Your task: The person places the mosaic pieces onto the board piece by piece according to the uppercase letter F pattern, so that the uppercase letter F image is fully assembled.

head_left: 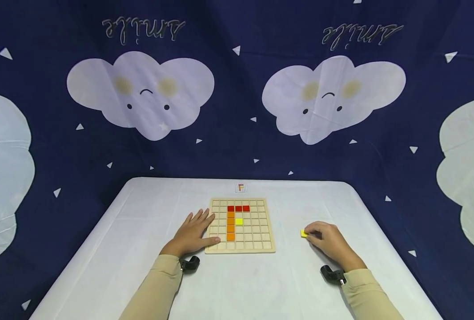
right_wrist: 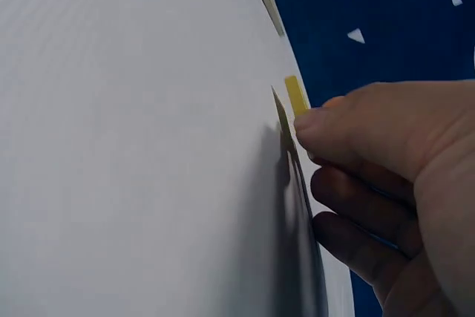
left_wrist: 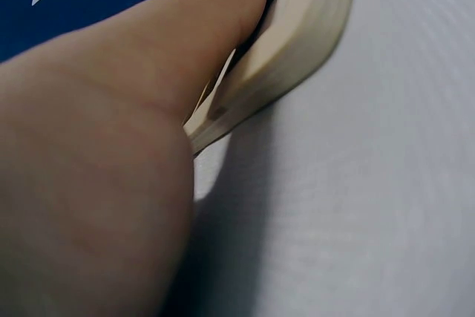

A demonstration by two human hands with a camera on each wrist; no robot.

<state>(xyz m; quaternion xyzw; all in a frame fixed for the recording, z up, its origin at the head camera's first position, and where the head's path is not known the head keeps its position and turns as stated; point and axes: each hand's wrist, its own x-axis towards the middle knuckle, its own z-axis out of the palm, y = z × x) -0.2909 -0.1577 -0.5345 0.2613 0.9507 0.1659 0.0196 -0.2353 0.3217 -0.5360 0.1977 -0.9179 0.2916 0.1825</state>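
A wooden grid board (head_left: 257,245) lies on the white table. On it sit 3 red tiles (head_left: 239,208) in a row, several orange tiles (head_left: 230,225) in a column beneath the leftmost red one, and a single yellow tile (head_left: 239,222) right of that column. My left hand (head_left: 193,233) rests on the board's left edge, fingers spread and thumb near the lower left corner. To the right of the board, my right hand (head_left: 329,240) pinches another yellow tile (right_wrist: 295,93) between thumb and fingertips, just above the table; its far end sticks out past the thumb.
Behind the board lies a small pattern card (head_left: 241,188) showing a coloured grid. The white table (head_left: 161,195) meets a dark blue cloth backdrop (head_left: 237,151) printed with clouds. Black wrist devices (head_left: 333,274) sit on both wrists.
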